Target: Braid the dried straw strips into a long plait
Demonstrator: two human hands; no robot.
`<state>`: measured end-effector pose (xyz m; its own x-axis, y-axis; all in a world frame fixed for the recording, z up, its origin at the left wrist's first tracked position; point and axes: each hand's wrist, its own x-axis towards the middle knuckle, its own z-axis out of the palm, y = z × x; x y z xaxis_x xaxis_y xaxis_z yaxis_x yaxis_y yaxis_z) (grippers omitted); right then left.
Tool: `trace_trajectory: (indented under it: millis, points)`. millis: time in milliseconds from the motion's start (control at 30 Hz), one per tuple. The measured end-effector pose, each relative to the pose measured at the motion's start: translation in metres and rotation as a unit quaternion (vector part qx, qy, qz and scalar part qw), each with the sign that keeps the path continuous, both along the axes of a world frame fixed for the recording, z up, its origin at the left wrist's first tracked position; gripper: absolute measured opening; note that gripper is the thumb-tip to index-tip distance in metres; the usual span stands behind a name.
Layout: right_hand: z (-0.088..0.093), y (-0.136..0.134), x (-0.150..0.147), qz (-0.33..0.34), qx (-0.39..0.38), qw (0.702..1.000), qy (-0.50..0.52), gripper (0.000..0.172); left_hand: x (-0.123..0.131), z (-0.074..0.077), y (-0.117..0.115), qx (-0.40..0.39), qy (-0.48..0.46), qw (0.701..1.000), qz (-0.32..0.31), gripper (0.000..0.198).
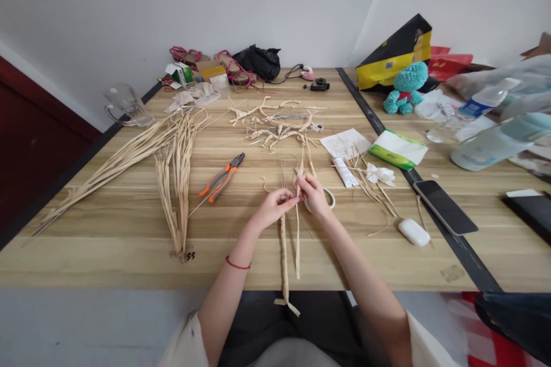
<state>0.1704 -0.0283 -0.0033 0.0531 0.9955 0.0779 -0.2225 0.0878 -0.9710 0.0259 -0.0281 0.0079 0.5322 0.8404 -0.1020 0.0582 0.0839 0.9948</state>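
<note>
My left hand and my right hand meet over the front middle of the table. Both pinch a pale straw strip, whose loose end hangs down toward me. From beneath my left hand a straw-wrapped stem runs past the table's front edge, with short tails at its lower end. Thin wires stick up just beyond my fingers. A roll of tape lies partly hidden behind my right hand. Pliers with orange and grey handles rest to the left.
Long straw bundles spread over the left side. Wrapped branch pieces lie farther back. A glass mug stands at the left edge. To the right are a phone, a white case, a tissue pack and a bottle.
</note>
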Motion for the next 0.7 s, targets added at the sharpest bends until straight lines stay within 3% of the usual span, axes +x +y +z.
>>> trace_trajectory:
  millis: [300, 700]
  points:
    - [0.0021, -0.0003, 0.0008, -0.022, 0.001, 0.998, -0.060, 0.040, 0.0000, -0.0007, -0.0007, 0.005, -0.003, 1.000, -0.019, 0.031]
    - [0.0028, 0.0017, 0.0005, -0.038, 0.011, 0.999, -0.015, 0.032, 0.0002, -0.0054, -0.0025, 0.022, 0.003, 0.999, -0.023, 0.028]
